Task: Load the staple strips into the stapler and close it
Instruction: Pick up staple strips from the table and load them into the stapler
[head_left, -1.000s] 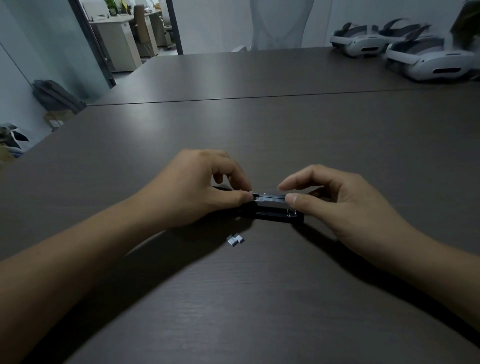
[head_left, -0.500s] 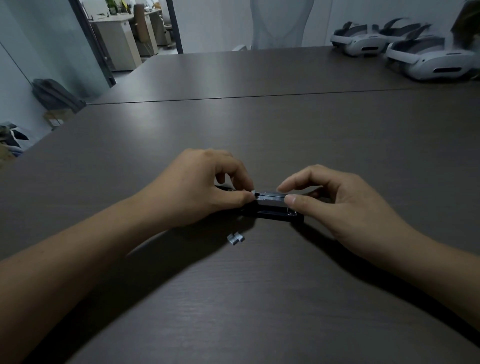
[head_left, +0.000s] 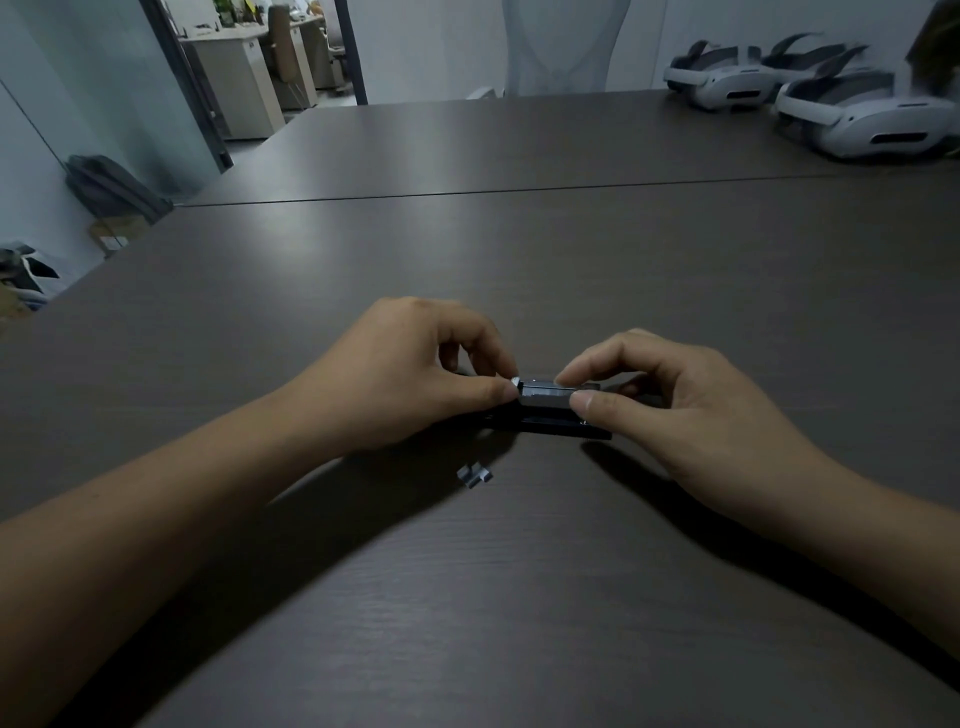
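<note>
A small black stapler (head_left: 545, 413) lies on the dark wooden table (head_left: 519, 249), between my hands. My left hand (head_left: 415, 374) pinches its left end with thumb and forefinger. My right hand (head_left: 680, 405) pinches the right part of its upper section from above, thumb in front and forefinger behind. A bright metal edge shows at the stapler's top left. A short loose piece of staple strip (head_left: 474, 475) rests on the table just in front of the stapler, touched by neither hand. Whether a strip sits inside the stapler is hidden.
Several white headsets (head_left: 852, 114) stand at the table's far right. A seam runs across the table farther back. The left table edge drops to a floor with a grey bag (head_left: 111, 189) against a glass wall.
Both hands have stayed on the stapler. My right thumb and forefinger have slid slightly left along its top. The loose staple piece has not moved.
</note>
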